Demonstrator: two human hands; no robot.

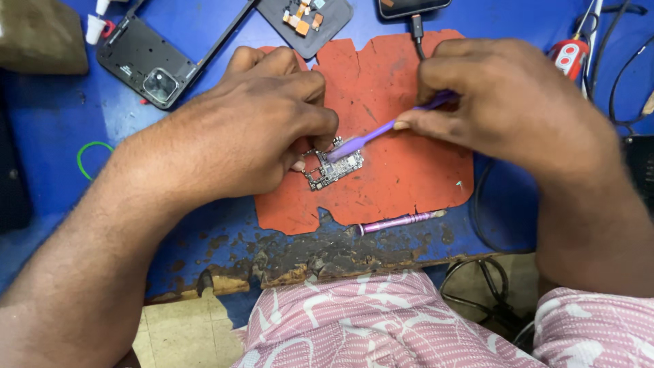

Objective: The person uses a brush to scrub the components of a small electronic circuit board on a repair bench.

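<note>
On the red mat (409, 177), left hand (252, 123) pins the small circuit board (332, 168) with closed fingertips; right hand (504, 102) grips a purple brush (381, 131), bristles on it. Hard strokes could skid the board or knock parts loose.

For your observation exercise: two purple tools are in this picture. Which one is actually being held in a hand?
The purple brush, gripped by the right hand with its tip on the small circuit board. The purple screwdriver lies untouched near the desk's front edge.
</note>
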